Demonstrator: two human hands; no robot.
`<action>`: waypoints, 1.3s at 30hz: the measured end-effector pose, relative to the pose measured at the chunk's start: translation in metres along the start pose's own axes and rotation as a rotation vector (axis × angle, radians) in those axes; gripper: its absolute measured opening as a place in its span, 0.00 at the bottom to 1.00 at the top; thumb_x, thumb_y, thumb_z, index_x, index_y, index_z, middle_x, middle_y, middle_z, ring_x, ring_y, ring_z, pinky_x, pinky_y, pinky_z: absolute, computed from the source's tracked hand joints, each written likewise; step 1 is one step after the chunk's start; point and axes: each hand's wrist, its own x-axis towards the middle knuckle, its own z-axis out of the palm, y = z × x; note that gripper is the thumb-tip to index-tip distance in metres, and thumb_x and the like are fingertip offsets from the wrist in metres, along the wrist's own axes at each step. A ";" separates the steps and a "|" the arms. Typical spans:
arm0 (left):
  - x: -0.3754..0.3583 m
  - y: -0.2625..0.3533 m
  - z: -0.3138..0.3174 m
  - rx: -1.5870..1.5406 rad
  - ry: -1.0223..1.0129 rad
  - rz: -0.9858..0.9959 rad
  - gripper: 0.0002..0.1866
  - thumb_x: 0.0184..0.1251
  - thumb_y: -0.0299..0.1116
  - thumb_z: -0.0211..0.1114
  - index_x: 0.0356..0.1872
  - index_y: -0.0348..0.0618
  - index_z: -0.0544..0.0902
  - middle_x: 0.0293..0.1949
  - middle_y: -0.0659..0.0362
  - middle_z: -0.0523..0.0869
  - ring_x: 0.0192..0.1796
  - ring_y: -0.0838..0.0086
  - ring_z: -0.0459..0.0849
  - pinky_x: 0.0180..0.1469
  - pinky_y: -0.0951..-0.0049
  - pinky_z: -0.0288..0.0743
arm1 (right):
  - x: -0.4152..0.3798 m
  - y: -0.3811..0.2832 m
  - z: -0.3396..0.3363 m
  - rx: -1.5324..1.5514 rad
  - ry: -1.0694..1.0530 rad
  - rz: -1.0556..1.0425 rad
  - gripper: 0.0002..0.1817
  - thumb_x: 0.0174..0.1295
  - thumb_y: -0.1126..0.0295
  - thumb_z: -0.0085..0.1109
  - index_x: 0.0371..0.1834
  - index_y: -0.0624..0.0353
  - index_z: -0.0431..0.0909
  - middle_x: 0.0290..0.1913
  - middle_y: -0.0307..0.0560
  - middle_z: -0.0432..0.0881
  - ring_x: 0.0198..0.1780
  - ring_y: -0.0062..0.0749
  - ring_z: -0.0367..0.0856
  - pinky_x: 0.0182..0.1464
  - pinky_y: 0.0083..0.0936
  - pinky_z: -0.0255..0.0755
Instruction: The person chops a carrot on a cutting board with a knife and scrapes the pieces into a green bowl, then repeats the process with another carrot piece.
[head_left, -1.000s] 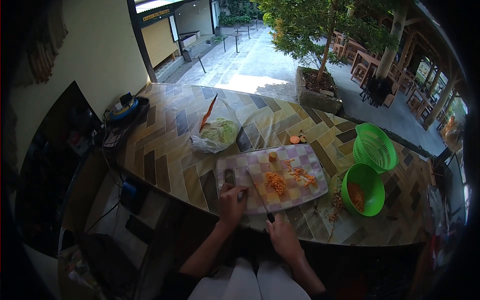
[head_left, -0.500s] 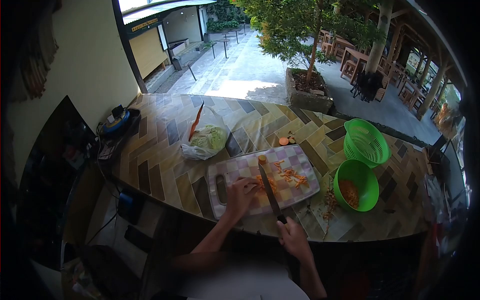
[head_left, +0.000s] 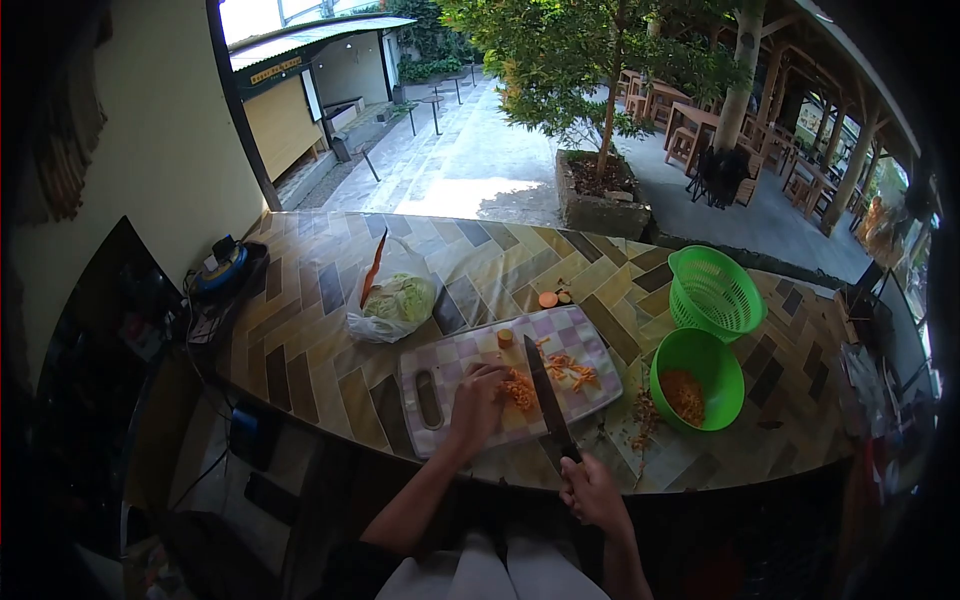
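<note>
My right hand [head_left: 592, 490] is closed round the dark handle of a knife [head_left: 546, 390], whose blade points away over the checkered cutting board [head_left: 460, 350]. On the board, my left hand [head_left: 480, 400] rests with bent fingers at the left edge of a pile of cut orange carrot [head_left: 519, 391]; what its fingertips hold, if anything, is too small to tell. More carrot strips [head_left: 572, 372] lie to the right of the blade. An upright carrot piece [head_left: 505, 338] stands near the board's far edge.
A green bowl [head_left: 735, 385] with orange shreds and a green strainer [head_left: 715, 290] stand on the right. Behind the board are a plastic bag with cabbage [head_left: 400, 303], a long orange-red peel [head_left: 373, 268] and a carrot end [head_left: 547, 299]. Brown scraps [head_left: 645, 420] lie beside the board.
The view has shifted, so the table sits lower and further left. The knife blade has moved right, away from my left hand and the carrot pile.
</note>
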 end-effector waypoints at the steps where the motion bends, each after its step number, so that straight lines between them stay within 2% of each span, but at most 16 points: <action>1: 0.006 -0.001 0.002 -0.010 0.005 0.024 0.13 0.53 0.17 0.64 0.42 0.35 0.86 0.44 0.47 0.87 0.48 0.51 0.85 0.52 0.60 0.77 | 0.000 0.001 -0.002 0.018 0.024 0.000 0.15 0.76 0.56 0.49 0.40 0.57 0.68 0.16 0.36 0.70 0.12 0.15 0.64 0.12 0.18 0.56; 4: 0.031 -0.003 0.014 -0.100 -0.087 -0.093 0.14 0.53 0.17 0.61 0.42 0.33 0.86 0.45 0.44 0.87 0.49 0.49 0.84 0.53 0.59 0.76 | -0.002 0.004 -0.010 0.071 0.097 0.001 0.15 0.77 0.56 0.48 0.38 0.57 0.67 0.15 0.36 0.69 0.11 0.16 0.64 0.11 0.18 0.56; 7: 0.062 -0.013 0.026 -0.032 -0.219 0.096 0.12 0.55 0.17 0.58 0.39 0.32 0.86 0.42 0.42 0.87 0.46 0.48 0.85 0.50 0.57 0.77 | -0.007 0.002 -0.019 0.114 0.141 0.006 0.16 0.77 0.56 0.48 0.37 0.57 0.66 0.16 0.37 0.69 0.11 0.15 0.63 0.11 0.18 0.55; 10: 0.084 -0.027 0.041 -0.036 -0.444 0.036 0.08 0.55 0.21 0.59 0.33 0.30 0.85 0.35 0.41 0.86 0.42 0.48 0.86 0.47 0.56 0.78 | -0.010 0.004 -0.027 0.150 0.149 -0.003 0.16 0.77 0.56 0.47 0.37 0.57 0.66 0.16 0.37 0.69 0.11 0.15 0.62 0.11 0.18 0.55; 12: 0.085 -0.030 0.048 -0.077 -0.384 -0.030 0.06 0.53 0.23 0.61 0.29 0.31 0.84 0.32 0.42 0.85 0.41 0.48 0.86 0.45 0.56 0.78 | -0.012 0.008 -0.031 0.162 0.153 0.000 0.16 0.77 0.56 0.47 0.36 0.58 0.66 0.16 0.38 0.69 0.11 0.15 0.62 0.11 0.18 0.55; 14: 0.089 -0.033 0.052 -0.050 -0.426 -0.067 0.10 0.58 0.28 0.57 0.30 0.31 0.83 0.32 0.45 0.85 0.41 0.53 0.87 0.43 0.59 0.78 | -0.014 0.012 -0.035 0.159 0.146 -0.003 0.16 0.77 0.57 0.46 0.37 0.58 0.65 0.15 0.38 0.68 0.10 0.15 0.62 0.11 0.18 0.55; 16: 0.094 -0.035 0.050 0.052 -0.563 -0.082 0.19 0.69 0.36 0.48 0.35 0.30 0.83 0.34 0.50 0.85 0.41 0.63 0.87 0.43 0.65 0.79 | -0.014 0.014 -0.037 0.150 0.139 0.005 0.14 0.78 0.60 0.45 0.37 0.58 0.66 0.15 0.38 0.68 0.10 0.15 0.60 0.11 0.18 0.56; 22: 0.103 -0.030 0.045 0.148 -0.638 0.031 0.14 0.67 0.31 0.51 0.31 0.33 0.82 0.35 0.47 0.84 0.39 0.56 0.85 0.42 0.61 0.77 | -0.012 0.008 -0.040 0.154 0.103 0.024 0.13 0.78 0.62 0.45 0.37 0.58 0.66 0.15 0.37 0.68 0.10 0.14 0.61 0.11 0.18 0.56; 25: 0.098 -0.036 0.048 0.219 -0.596 0.228 0.09 0.66 0.29 0.54 0.33 0.34 0.79 0.37 0.46 0.81 0.44 0.52 0.81 0.46 0.57 0.74 | -0.009 0.005 -0.041 0.137 0.091 0.027 0.13 0.78 0.62 0.45 0.37 0.58 0.66 0.15 0.37 0.68 0.11 0.14 0.61 0.11 0.17 0.57; 28: 0.088 -0.038 0.057 0.364 -0.546 0.251 0.07 0.61 0.25 0.57 0.37 0.34 0.80 0.39 0.46 0.80 0.50 0.50 0.78 0.53 0.56 0.74 | -0.009 0.003 -0.043 0.122 0.075 0.027 0.12 0.78 0.62 0.45 0.37 0.58 0.67 0.15 0.37 0.68 0.11 0.14 0.61 0.12 0.17 0.57; 34: 0.089 -0.047 0.063 0.397 -0.525 0.298 0.08 0.62 0.23 0.55 0.40 0.34 0.78 0.42 0.45 0.79 0.53 0.51 0.77 0.56 0.56 0.73 | -0.009 0.011 -0.048 0.113 0.068 0.022 0.12 0.78 0.62 0.45 0.37 0.58 0.67 0.16 0.37 0.68 0.11 0.14 0.61 0.13 0.18 0.58; 37: 0.093 -0.036 0.061 0.309 -0.507 0.208 0.05 0.62 0.26 0.55 0.36 0.36 0.76 0.38 0.49 0.79 0.48 0.52 0.77 0.51 0.58 0.72 | -0.010 0.013 -0.050 0.107 0.067 0.027 0.12 0.78 0.62 0.45 0.37 0.58 0.67 0.16 0.37 0.68 0.12 0.14 0.61 0.13 0.18 0.58; 39: 0.097 -0.023 0.054 0.227 -0.558 0.152 0.03 0.61 0.22 0.55 0.34 0.36 0.77 0.39 0.49 0.80 0.47 0.53 0.78 0.53 0.59 0.72 | -0.010 0.014 -0.051 0.111 0.065 0.035 0.12 0.78 0.62 0.45 0.38 0.58 0.67 0.16 0.37 0.68 0.12 0.14 0.61 0.13 0.18 0.58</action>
